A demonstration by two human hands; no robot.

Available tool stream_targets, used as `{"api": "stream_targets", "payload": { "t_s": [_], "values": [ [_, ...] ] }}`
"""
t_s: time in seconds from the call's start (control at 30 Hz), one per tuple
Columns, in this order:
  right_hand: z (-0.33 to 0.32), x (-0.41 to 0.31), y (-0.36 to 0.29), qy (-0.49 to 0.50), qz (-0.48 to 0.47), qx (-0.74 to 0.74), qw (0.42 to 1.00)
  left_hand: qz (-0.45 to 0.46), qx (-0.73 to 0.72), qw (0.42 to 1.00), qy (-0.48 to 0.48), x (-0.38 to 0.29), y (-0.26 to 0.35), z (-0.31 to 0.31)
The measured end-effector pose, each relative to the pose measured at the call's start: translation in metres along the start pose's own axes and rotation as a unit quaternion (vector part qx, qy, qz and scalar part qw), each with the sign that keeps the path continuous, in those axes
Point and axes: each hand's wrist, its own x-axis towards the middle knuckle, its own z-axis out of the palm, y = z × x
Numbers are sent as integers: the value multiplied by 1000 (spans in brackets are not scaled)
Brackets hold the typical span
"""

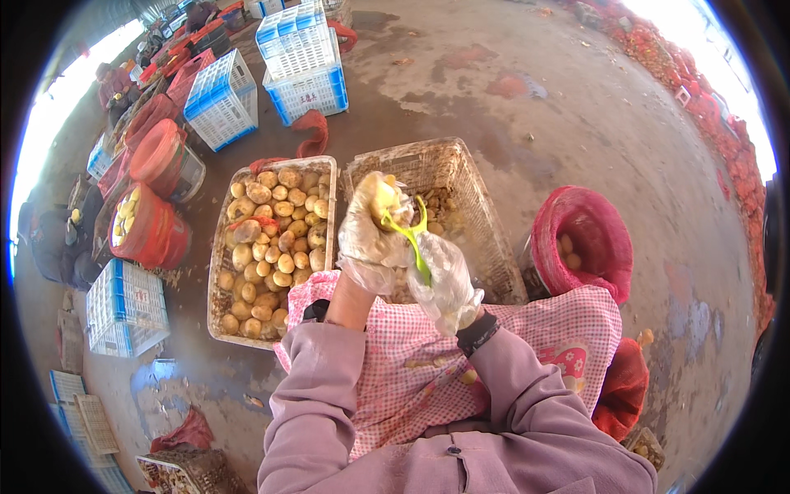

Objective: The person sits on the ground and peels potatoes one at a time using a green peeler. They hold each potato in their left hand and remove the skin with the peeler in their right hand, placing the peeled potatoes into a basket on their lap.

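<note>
My left hand [369, 238], in a clear plastic glove, grips a partly peeled potato [386, 196] with yellow flesh. A green Y-shaped peeler [421, 256] is in my gloved right hand [443, 279], its head up against the potato. Both hands are over a dirty plastic crate [494, 228] that has peelings [441, 207] in it. Left of it stands a second crate [334, 204] filled with unpeeled potatoes [285, 262]. A pink checked apron [407, 364] covers my lap, with scraps of peel on it.
To the right stands a bucket lined with pink mesh [583, 216], some potatoes inside. Blue-and-white crates [303, 80] are stacked at the far left. Along the left, a red mesh-covered bucket [154, 231] holds peeled potatoes near another person [58, 241]. Red mesh sacks [697, 117] line the right edge.
</note>
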Motion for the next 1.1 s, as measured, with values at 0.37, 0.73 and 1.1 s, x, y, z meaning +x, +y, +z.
{"api": "stream_targets", "payload": {
  "t_s": [0.37, 0.73, 1.1],
  "values": [
    [0, -4, 4, -13, -240, -348, 906, 37, -20, 999, -1, -3, 12, 14],
    [-8, -21, 21, -14, 118, -49, 992, 54, -91, 993, -50, -3, 25, 17],
    [11, 22, -13, 23, -74, -188, 979, 39, 50, 998, -29, -11, 8, 14]
  ]
}}
